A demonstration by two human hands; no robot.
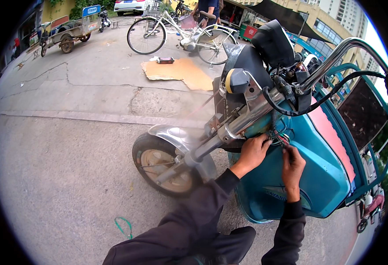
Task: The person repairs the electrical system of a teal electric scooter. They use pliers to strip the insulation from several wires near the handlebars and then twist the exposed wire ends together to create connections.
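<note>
A bundle of thin coloured wires (282, 138), some reddish and some green, comes out at the top of the teal front panel (319, 176) of a three-wheeled vehicle. My left hand (252, 153) pinches at the left side of this bundle, close under the fork. From below, my right hand (293, 165) has thumb and fingers pressed together on the wire ends. The exact strands between my fingertips are too small to make out. Just above my hands, a dark sheathed cable (274, 118) runs down into the bundle.
Left of the panel stand the chrome fork (211, 145) and front wheel (160, 165). A chrome handlebar (335, 57) and headlight (273, 43) overhang my hands. A green cord (124, 227) lies on the ground. Farther off are cardboard (178, 70), a white bicycle (187, 42) and a cargo tricycle (70, 33).
</note>
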